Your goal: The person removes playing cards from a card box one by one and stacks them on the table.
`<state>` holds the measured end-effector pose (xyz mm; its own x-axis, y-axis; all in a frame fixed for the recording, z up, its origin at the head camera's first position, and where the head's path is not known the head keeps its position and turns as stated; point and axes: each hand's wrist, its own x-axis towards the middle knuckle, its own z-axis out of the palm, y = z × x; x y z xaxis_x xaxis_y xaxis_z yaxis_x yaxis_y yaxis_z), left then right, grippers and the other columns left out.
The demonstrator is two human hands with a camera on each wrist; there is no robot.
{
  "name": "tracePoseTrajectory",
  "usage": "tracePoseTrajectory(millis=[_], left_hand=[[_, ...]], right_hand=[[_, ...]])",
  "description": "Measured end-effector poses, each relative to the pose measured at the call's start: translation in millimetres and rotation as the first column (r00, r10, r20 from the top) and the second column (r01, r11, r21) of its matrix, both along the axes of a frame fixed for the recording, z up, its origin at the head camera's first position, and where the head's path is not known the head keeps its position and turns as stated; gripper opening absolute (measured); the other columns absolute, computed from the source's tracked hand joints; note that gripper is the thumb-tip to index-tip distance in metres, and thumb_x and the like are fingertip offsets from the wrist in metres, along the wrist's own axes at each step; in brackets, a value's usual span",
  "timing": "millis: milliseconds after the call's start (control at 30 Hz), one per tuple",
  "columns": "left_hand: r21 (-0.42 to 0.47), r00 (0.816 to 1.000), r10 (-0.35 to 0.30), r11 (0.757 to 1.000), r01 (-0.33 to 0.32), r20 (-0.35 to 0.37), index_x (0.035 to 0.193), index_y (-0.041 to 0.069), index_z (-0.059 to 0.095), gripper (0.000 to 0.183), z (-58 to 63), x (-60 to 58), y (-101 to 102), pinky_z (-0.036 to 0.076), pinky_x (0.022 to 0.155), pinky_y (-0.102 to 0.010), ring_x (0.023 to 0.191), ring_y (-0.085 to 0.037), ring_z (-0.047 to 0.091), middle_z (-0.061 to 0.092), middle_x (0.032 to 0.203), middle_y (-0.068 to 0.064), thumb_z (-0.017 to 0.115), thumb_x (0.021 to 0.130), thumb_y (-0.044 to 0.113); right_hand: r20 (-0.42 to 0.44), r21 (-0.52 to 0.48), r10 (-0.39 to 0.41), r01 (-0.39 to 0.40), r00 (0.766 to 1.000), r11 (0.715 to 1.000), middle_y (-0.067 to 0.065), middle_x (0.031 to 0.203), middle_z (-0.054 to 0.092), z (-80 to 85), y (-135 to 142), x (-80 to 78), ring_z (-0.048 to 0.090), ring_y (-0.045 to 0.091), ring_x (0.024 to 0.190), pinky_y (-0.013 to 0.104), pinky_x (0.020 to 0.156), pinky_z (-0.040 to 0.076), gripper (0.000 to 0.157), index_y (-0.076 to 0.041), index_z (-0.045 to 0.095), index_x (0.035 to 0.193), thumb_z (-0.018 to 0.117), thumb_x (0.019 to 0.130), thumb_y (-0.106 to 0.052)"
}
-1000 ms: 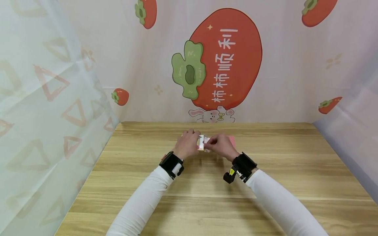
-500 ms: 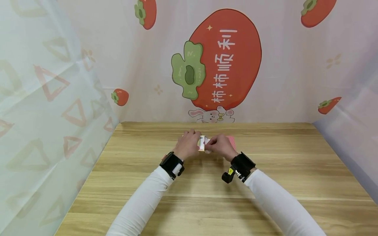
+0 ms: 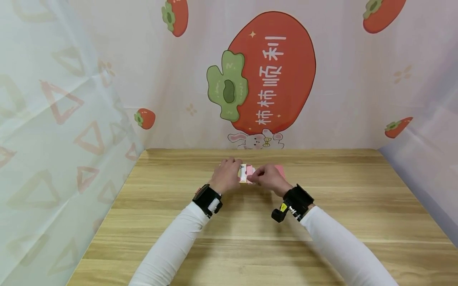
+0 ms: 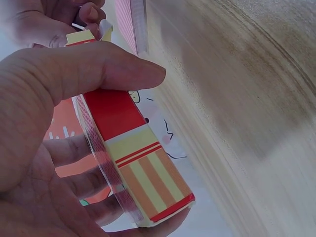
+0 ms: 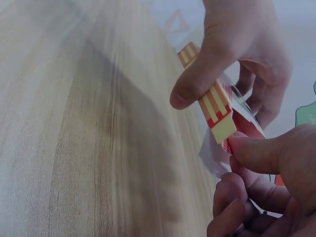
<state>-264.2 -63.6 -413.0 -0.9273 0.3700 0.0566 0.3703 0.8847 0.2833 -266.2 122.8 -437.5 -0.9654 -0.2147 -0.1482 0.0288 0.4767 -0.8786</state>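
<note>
My left hand point(image 3: 226, 174) grips a small playing-card box point(image 4: 148, 163), its thumb across the red-and-yellow striped narrow side. On the face turned up in the head view, an "A" shows on a white area. Fingers and thumb of my right hand point(image 3: 269, 178) pinch at the box's right end, where a pink-patterned flap point(image 3: 249, 170) shows. In the right wrist view a yellow tab point(image 5: 224, 130) sticks out beside the red inside of the opening. A whitish, see-through sheet point(image 5: 213, 154) hangs near that end; what it belongs to is unclear.
A pink block point(image 4: 129, 22) with a pale side, like a stack of cards, lies on the wooden table point(image 3: 243, 246) behind my right hand. A printed curtain point(image 3: 171, 79) stands along the table's back edge.
The pink-patterned flap has come into view at the box's right end, where white showed before. My right hand has shifted slightly; my left hand keeps its hold on the box.
</note>
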Motion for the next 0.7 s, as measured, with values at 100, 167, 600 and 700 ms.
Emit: tracePoseTrajectory(millis=[100,167,600,700], left_hand=[[0.004,1.000,0.005,1.000,-0.005,0.001,0.127,0.005,0.061,0.057,-0.6,-1.3,-1.3,0.052,0.081,-0.052,0.107,-0.033,0.055,0.060,0.117,-0.015,0.085,0.075,0.008],[0.011,1.000,0.012,1.000,-0.012,0.001,0.127,0.005,0.062,0.058,-1.0,-2.0,-1.9,0.052,0.082,-0.052,0.107,-0.033,0.055,0.060,0.116,-0.015,0.085,0.074,0.008],[0.044,1.000,0.028,0.999,-0.028,0.002,0.129,0.002,0.061,0.062,-0.5,-0.2,-7.8,0.052,0.081,-0.053,0.106,-0.034,0.055,0.060,0.117,-0.017,0.088,0.074,0.010],[0.053,0.999,0.038,0.998,-0.039,0.006,0.129,0.002,0.061,0.060,-1.0,-0.6,-8.0,0.052,0.082,-0.054,0.107,-0.035,0.055,0.060,0.119,-0.017,0.086,0.076,0.010]], right_hand=[[0.008,-0.035,0.010,-0.010,1.000,0.999,0.007,0.081,0.062,1.1,4.5,0.4,0.056,0.027,0.075,0.033,0.065,0.046,0.019,0.000,0.073,0.086,0.074,0.094,-0.017],[0.009,-0.046,0.009,-0.008,1.000,0.999,0.007,0.082,0.061,3.0,7.2,1.0,0.057,0.031,0.077,0.033,0.065,0.047,0.019,0.002,0.073,0.087,0.073,0.095,-0.015],[0.076,-0.079,-0.021,0.027,0.997,0.997,0.019,0.095,0.063,6.5,21.4,-0.5,0.054,0.023,0.068,0.029,0.058,0.043,0.020,0.006,0.070,0.098,0.066,0.100,-0.014],[0.071,-0.097,-0.020,0.026,0.997,0.995,0.018,0.095,0.062,7.2,22.5,1.1,0.052,0.022,0.066,0.031,0.058,0.042,0.022,0.007,0.069,0.099,0.065,0.100,-0.015]])
